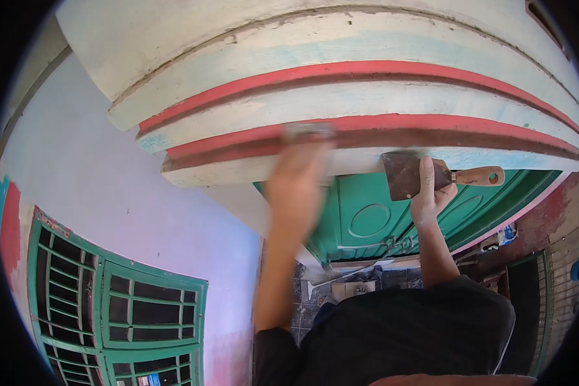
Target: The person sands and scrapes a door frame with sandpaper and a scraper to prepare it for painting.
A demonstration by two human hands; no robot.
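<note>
Nearest, the blurred left hand (297,183) is pressing something grey, unclear, against the red-striped moulding (367,138); its grip cannot be told. Right hand (432,190) is clamping a putty knife (413,175) flat under the ledge, seemingly ready for spreading

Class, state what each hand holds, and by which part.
Right hand: putty knife, gripped where blade meets handle. Left hand: blurred; something at its fingertips, hold unclear.

Above you, the stepped ledge (367,96) carries two red bands (341,69) across worn, pale, flaking plaster.
</note>
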